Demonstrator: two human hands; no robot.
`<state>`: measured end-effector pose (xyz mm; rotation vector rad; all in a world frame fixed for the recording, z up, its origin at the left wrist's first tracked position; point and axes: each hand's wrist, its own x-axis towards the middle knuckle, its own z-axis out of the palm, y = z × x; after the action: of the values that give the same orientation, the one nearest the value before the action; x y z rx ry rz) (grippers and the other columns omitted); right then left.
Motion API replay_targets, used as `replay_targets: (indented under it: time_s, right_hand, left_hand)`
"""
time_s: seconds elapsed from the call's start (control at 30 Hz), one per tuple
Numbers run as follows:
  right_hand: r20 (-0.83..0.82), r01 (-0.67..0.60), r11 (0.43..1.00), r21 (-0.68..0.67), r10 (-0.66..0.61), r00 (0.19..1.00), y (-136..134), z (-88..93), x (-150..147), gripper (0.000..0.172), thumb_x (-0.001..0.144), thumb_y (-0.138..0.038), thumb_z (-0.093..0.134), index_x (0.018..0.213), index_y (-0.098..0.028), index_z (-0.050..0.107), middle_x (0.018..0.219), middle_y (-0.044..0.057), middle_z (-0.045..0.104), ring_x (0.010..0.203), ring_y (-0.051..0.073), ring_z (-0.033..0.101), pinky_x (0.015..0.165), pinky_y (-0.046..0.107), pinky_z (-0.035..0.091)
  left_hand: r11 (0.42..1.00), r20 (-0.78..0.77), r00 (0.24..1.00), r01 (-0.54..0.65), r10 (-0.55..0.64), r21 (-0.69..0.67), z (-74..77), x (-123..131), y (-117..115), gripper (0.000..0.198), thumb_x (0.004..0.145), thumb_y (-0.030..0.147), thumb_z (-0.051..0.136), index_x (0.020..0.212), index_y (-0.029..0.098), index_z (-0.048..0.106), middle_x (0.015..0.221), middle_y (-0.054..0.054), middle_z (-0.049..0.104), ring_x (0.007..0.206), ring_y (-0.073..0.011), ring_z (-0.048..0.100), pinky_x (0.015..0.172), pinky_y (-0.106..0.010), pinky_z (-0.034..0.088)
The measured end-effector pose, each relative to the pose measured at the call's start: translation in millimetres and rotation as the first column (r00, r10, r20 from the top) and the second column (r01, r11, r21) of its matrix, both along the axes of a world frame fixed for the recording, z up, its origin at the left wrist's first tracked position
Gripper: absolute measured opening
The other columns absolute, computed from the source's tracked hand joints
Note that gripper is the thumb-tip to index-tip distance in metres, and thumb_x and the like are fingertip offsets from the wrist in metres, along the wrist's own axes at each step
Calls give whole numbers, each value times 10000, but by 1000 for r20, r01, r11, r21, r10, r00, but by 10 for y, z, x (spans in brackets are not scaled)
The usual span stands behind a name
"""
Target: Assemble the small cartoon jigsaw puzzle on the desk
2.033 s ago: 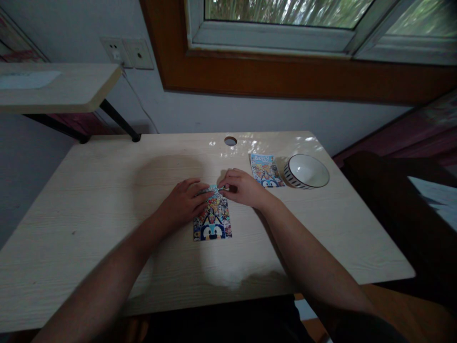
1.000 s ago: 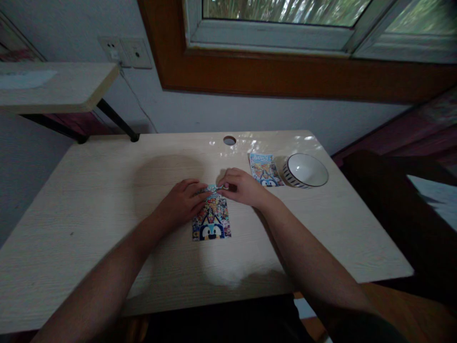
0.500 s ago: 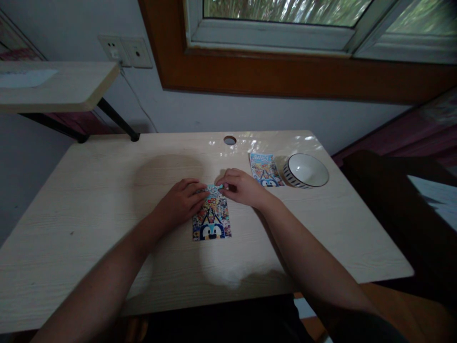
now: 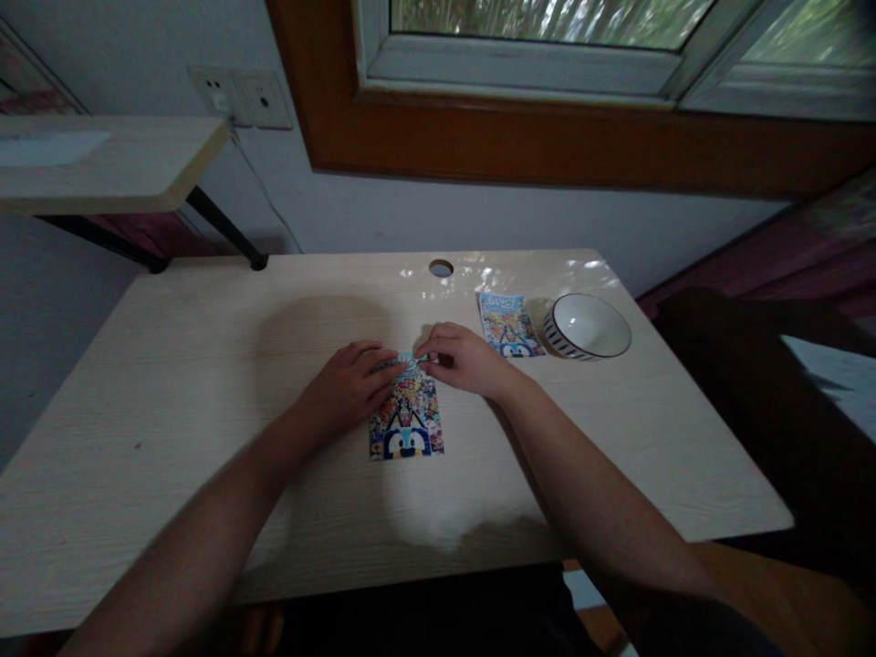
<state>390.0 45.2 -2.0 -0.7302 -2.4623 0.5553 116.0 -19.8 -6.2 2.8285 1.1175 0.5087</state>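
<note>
A flat, colourful cartoon-printed packet (image 4: 407, 420) lies upright to me on the desk, a blue dog's face at its near end. Whether it is a sealed packet or a thin booklet I cannot tell. My left hand (image 4: 352, 383) rests with outstretched fingers over its upper left part, holding it down. At its top right corner my right hand (image 4: 455, 356) is closed in a pinch, thumb and forefinger on the top edge. The fingers hide part of the light blue title strip.
A second packet (image 4: 507, 324) with similar print lies farther back on the right. Beside it stands a white bowl (image 4: 592, 327) with a striped outside. The wooden desk (image 4: 171, 411) has a round cable hole (image 4: 441, 268) near the wall; a raised shelf (image 4: 137, 169) stands at left.
Only slight finger movement shows: my left fingertips have shifted a little to the right over the packet's top. My right hand keeps its pinch at the corner.
</note>
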Motion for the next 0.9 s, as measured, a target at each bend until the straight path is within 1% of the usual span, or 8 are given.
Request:
replay_targets:
  time_s: [0.13,0.43,0.7,0.9]
  right_hand:
    - [2,10,1000,-7,-10,1000,-7,1,-6,120,937,-203,695,1033,-196,766,872,45,641,849,196,603,808,337,474]
    - [-12,3,1000,-29,-3,1000,-9,1,-11,103,934,-204,697,1015,-204,760,855,31,628,834,188,589,798,330,463]
    - [-5,0,999,-46,-1,1000,1,-3,-16,92,956,-243,696,1006,-208,765,843,32,623,834,193,587,805,336,467]
    - [-52,44,994,-100,-49,997,19,-62,-30,70,967,-259,714,948,-205,755,837,25,634,822,181,589,781,311,456]
  left_hand:
    - [1000,-38,999,-24,24,3,-13,14,-8,419,1061,353,554,1460,243,619,1450,-113,624,1364,-320,486,1155,-536,449]
    - [999,-117,992,-50,50,10,-41,8,-17,433,1085,403,498,1489,277,588,1500,-82,586,1391,-320,453,1171,-519,420]
    - [999,-109,993,-45,46,9,-36,11,-25,431,1078,400,511,1490,295,581,1501,-82,587,1380,-327,466,1155,-532,425]
    - [999,-107,993,-47,46,-12,-31,14,-26,421,1085,393,492,1488,305,575,1519,-79,569,1396,-318,453,1169,-533,403]
